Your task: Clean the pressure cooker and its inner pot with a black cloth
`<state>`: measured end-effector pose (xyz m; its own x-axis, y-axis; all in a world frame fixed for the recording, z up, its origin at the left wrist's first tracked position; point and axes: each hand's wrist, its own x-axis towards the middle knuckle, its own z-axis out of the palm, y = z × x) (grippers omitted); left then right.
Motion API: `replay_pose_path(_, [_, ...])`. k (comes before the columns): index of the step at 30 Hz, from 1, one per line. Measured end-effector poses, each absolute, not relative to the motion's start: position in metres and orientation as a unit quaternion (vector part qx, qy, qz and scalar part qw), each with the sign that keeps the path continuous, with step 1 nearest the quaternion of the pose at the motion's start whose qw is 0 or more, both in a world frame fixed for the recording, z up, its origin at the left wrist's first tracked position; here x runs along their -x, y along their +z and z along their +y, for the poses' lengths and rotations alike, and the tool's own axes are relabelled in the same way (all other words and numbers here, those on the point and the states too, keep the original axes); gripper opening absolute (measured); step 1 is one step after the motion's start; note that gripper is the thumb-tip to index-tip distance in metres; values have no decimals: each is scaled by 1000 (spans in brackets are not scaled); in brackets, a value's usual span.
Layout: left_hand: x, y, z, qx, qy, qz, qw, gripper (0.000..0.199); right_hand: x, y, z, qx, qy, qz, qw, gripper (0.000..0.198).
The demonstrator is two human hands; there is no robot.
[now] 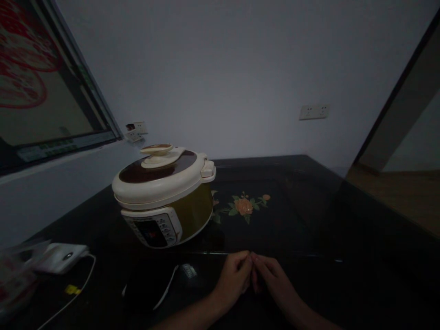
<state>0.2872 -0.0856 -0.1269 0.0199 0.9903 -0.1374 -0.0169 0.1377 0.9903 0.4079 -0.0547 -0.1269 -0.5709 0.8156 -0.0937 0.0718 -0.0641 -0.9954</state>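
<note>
My left hand rests low over the dark table, its fingers curled with the thumb against them. Against its fingertips lean those of my right hand, which is closed as well. No object shows in either hand, though the inner sides of the fingers are dark and partly hidden. Beyond and left of my hands stands an electric pressure cooker with a cream rim, a brown lid and a control panel on its front. Its lid is on. Left of my left hand lies a black flat item with a pale edge, its kind unclear.
A flower print decorates the glossy black table. At the left are a white device with a cable, a yellow tag and a blurred plastic bag. Wall sockets and a window are behind.
</note>
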Motion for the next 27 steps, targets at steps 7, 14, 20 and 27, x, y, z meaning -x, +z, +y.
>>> replay_pose_path(7, [-287,-129,-85,-471,467,519,539,66,-408,-129,-53,349,634,-622,299,68])
replay_pose_path(14, [-287,-128,-84,-485,475,522,516,65,-409,-126,-50,340,603,-650,314,66])
replay_pose_path(20, [-288,-113,-84,-514,474,525,484,67,-410,-130,-45,333,588,-658,332,69])
replay_pose_path(27, [-250,-41,-115,-623,452,508,388,60,-418,-106,-40,336,599,-654,315,67])
